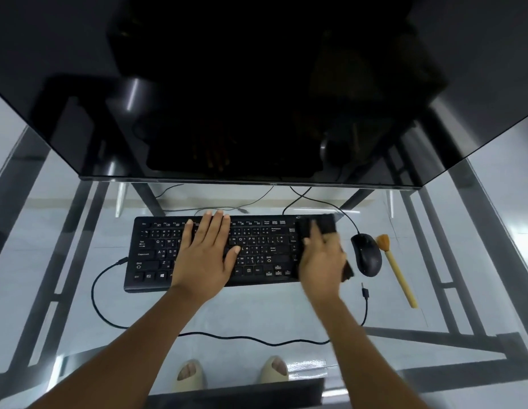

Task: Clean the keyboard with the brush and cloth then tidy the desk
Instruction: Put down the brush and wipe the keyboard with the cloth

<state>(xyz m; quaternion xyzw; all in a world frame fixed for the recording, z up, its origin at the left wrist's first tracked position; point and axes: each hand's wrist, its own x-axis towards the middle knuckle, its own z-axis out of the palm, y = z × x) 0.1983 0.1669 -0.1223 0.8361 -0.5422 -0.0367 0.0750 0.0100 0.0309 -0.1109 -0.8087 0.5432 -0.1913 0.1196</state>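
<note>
A black keyboard (156, 255) lies on the glass desk (256, 311) in front of me. My left hand (208, 252) rests flat on its middle keys, fingers spread. Over the keyboard's right end, my right hand (323, 258) presses a dark cloth (323, 224); the hand is motion-blurred. The cloth covers the number pad, and a corner of it shows below the hand. A brush (397, 270) with a pale wooden handle and orange bristles lies on the glass to the right of the mouse, untouched.
A black mouse (366, 254) sits just right of the keyboard. A large dark monitor (256, 113) stands behind it. Loose black cables (227, 338) loop across the glass near me. My feet in sandals (189, 376) show beneath the glass.
</note>
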